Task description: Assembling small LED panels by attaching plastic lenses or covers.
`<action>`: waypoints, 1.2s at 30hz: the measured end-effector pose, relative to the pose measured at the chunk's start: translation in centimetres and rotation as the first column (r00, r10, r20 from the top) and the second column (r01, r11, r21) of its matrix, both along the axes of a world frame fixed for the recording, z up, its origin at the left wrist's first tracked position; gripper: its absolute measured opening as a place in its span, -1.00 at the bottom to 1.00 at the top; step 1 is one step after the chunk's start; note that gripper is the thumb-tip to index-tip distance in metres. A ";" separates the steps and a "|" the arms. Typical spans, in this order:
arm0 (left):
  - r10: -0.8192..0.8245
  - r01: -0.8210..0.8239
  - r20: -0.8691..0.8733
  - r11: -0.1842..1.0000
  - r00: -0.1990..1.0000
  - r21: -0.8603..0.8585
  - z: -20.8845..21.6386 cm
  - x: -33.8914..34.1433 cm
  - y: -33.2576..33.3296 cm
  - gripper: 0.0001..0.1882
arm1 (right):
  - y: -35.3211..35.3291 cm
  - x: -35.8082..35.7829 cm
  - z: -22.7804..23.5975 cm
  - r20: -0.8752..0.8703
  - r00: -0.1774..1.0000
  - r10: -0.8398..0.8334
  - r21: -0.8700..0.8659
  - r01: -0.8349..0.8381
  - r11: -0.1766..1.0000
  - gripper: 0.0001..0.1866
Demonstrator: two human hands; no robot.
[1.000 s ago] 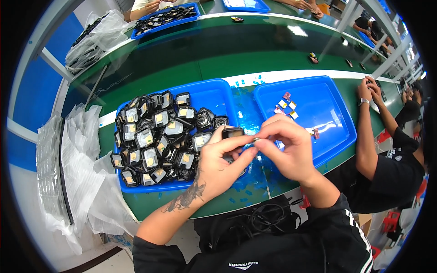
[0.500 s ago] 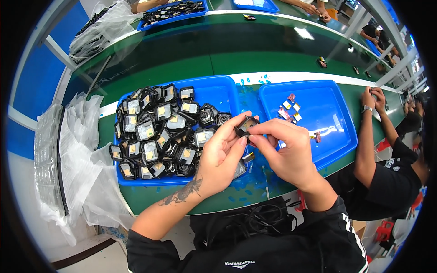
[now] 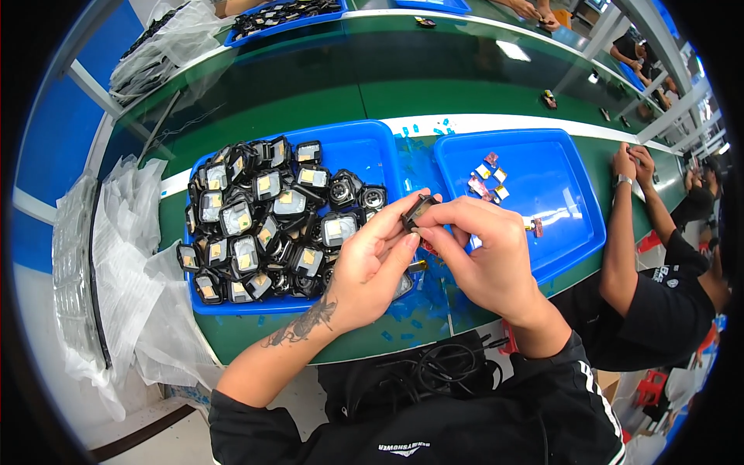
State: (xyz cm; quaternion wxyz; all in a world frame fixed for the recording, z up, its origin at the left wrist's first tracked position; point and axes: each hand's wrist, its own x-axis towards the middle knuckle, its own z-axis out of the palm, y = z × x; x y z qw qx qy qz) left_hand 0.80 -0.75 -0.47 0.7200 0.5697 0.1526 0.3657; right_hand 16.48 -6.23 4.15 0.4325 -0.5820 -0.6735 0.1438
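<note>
A small black squarish casing [image 3: 419,211] is held between my two hands, over the gap between two blue trays. My left hand [image 3: 366,271] is palm up, its fingers and thumb closed around the casing's left side. The thumb and forefinger of my right hand [image 3: 492,246] pinch at the casing's near right edge; whether a smaller part is also between them is hidden. Below the fingertips a bit of red and a yellow-and-black part [image 3: 418,266] show. Many similar black casings [image 3: 236,218] with clear windows and beige patches are heaped in the left blue tray [image 3: 368,159].
The right blue tray [image 3: 554,217] holds several small red, white and yellow parts [image 3: 484,182]. Blue scraps [image 3: 407,335] litter the green table. Translucent plastic sheeting [image 3: 139,256] hangs at left. A co-worker's forearms [image 3: 620,232] are at right; black cables [image 3: 449,368] lie below the table edge.
The casing has tipped in my hands and now appears more edge-on. My grip stays much the same; the whole view has shifted slightly.
</note>
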 end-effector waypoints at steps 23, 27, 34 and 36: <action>0.115 -0.109 0.056 0.989 0.992 -0.103 0.8 0.3 0.0 -0.60 | -1.6 2.3 -0.8 -0.517 0.855 -0.043 -0.183 -0.061 0.981 -0.79; 0.115 -0.110 -0.066 0.991 0.991 0.072 0.1 -0.3 0.3 -0.70 | -2.1 1.8 -2.0 -0.545 0.838 -0.018 -0.250 -0.142 0.958 -0.80; 0.294 -0.072 -0.175 0.671 0.940 0.738 1.1 -0.9 0.8 -0.65 | -2.3 2.2 -1.4 -0.729 0.684 0.019 -0.212 -0.253 0.944 -0.90; 0.325 -0.084 -0.222 0.712 0.919 0.697 1.2 -0.9 0.4 -0.69 | -2.3 2.4 -1.3 -0.716 0.698 0.016 -0.229 -0.256 0.939 -0.92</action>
